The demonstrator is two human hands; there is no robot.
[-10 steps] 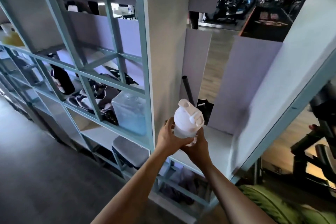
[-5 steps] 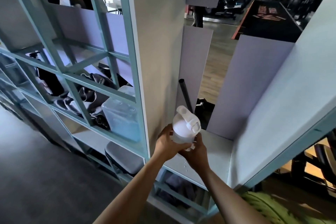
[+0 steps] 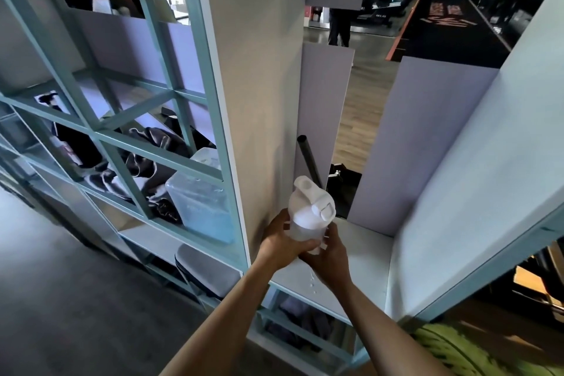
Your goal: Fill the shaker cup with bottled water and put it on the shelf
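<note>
Here, in the head view, both hands hold the shaker cup point(image 3: 309, 217) upright over the front part of the shelf point(image 3: 363, 256), inside a tall open compartment. The left hand point(image 3: 282, 241) wraps the cup's left side with its fingers curled around the clear body, and the right hand point(image 3: 328, 253) cups the lower right side and base, so both hands are closed on the cup. Whether the base touches the shelf cannot be told, since the hands hide it. The cup's white lid point(image 3: 312, 200) is on, with its flip cap and loop showing on top. A few water drops point(image 3: 312, 282) lie on the shelf board just in front of the right hand. Behind the cup a dark tube point(image 3: 308, 156) leans in the left back corner of the compartment, close to the lid, and a dark object point(image 3: 343, 180) lies at the back of the compartment beyond it. Two pale back panels point(image 3: 427, 143) stand at the rear with a gap between them, through which a wooden gym floor shows. The white side wall point(image 3: 259, 85) stands just to the left of the left hand. Beyond that wall, in the neighbouring teal-framed compartment, a clear plastic container point(image 3: 198, 207) sits beside crumpled dark clothing point(image 3: 146, 162). A grey padded case point(image 3: 207, 273) rests one level lower, on the left.
</note>
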